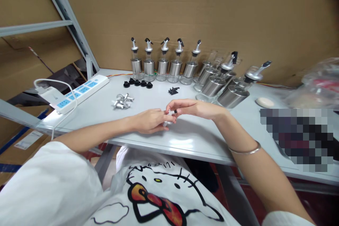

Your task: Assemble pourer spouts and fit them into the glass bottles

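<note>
Near the table's front edge, my left hand has its fingers closed round a small silver spout piece. My right hand meets it from the right, its fingertips pinching a small black part at the top of the silver piece. Beyond my hands lies a little pile of black flip pieces. Several silver spouts are heaped to the left, with a group of black stoppers behind them.
Glass bottles with steel sleeves and pourers stand along the back, more crowded at right. A white power strip with a plugged-in cable lies left. At right are a white oval object, a plastic bag and a blurred-out patch.
</note>
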The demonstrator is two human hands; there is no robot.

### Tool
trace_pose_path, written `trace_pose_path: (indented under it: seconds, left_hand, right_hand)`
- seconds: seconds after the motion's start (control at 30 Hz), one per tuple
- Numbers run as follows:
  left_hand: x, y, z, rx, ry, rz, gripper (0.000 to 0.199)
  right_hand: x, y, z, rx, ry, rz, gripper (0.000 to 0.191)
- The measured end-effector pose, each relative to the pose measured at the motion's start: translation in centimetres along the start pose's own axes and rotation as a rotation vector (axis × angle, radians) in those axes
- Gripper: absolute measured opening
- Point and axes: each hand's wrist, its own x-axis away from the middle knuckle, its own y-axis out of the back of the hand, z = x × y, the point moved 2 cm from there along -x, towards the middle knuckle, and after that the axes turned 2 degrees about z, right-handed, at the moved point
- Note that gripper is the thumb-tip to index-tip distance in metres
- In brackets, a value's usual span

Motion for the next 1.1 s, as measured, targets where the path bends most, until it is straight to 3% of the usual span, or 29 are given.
trace_pose_path:
  seconds: [0.37,0.47,0.57,0.63,0.9,1.0,1.1]
  left_hand:
    - [0.2,-0.1,0.0,-0.001,0.047,0.05,0.025]
    - [0.0,0.2,-0.1,0.04,0.015,-0.035,0.023]
    - [-0.2,0.6,-0.1,0.059,0.018,-0.141,0.022]
    - [-0.2,0.7,-0.1,0.03,0.001,-0.161,0.02]
    - [0.0,0.3,-0.6,-0.053,-0.016,-0.128,0.017]
    - [-0.2,0.6,-0.5,-0.036,-0.09,-0.185,0.024]
    - [0.0,2.1,0.8,-0.031,-0.143,-0.305,0.038]
  right_hand:
    - [-0.2,0.3,-0.1,0.146,0.072,-0.01,0.021]
    - [-0.3,0.3,0.0,0.215,0.064,-0.064,0.027]
    - [-0.3,0.8,0.0,0.304,0.062,-0.269,0.035]
    - [-0.3,1.1,-0.2,0.374,0.047,-0.341,0.042]
    - [-1.5,-0.8,-0.5,0.521,-0.08,-0.232,0.051]
    - [-1.6,-1.2,-0.3,0.495,-0.035,-0.218,0.05]
    - [-1.4,-0.8,0.0,0.484,0.034,-0.326,0.047]
